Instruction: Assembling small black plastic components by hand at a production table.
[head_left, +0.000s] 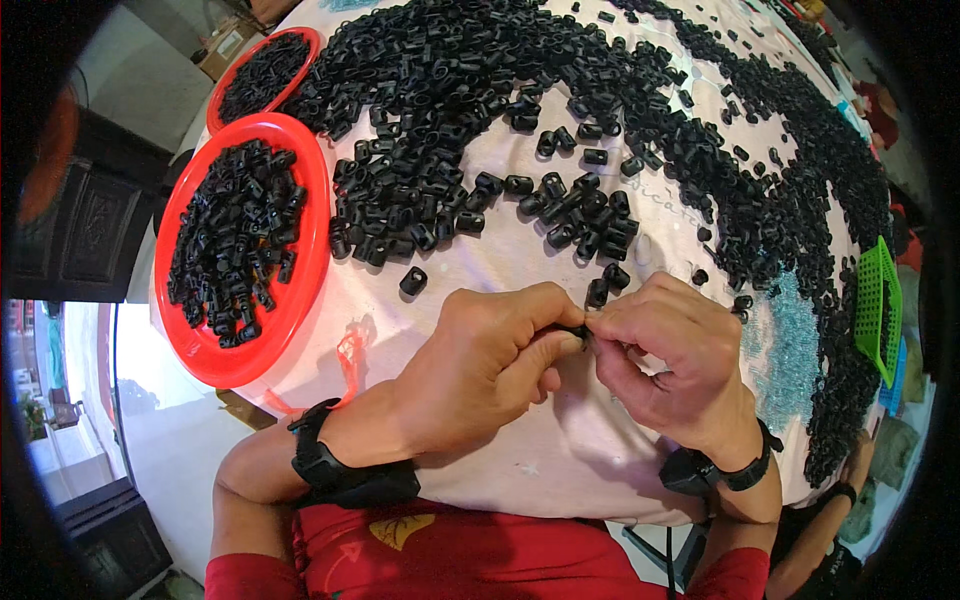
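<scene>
Over the near part of the table, my left hand (495, 362) pinches a small black plastic piece (574, 332) between thumb and forefinger. Its shape is mostly covered by the fingers. My right hand (680, 362) meets it from the right, thumb and fingertips pressed together at the piece's end; whatever they grip is too small to make out. Just beyond my fingertips lie a few loose black hollow plastic barrels (597, 292), like cord-lock bodies. Another single barrel (413, 281) rests apart, farther left.
A red tray (318, 235) of black pieces stands at left, with a red basin (214, 112) behind it. Black barrels (430, 90) heap across the far side. Smaller black parts (790, 130) and a pale blue pile (785, 350) spread right, near a green basket (878, 312). Another person's arm (825, 510) shows lower right.
</scene>
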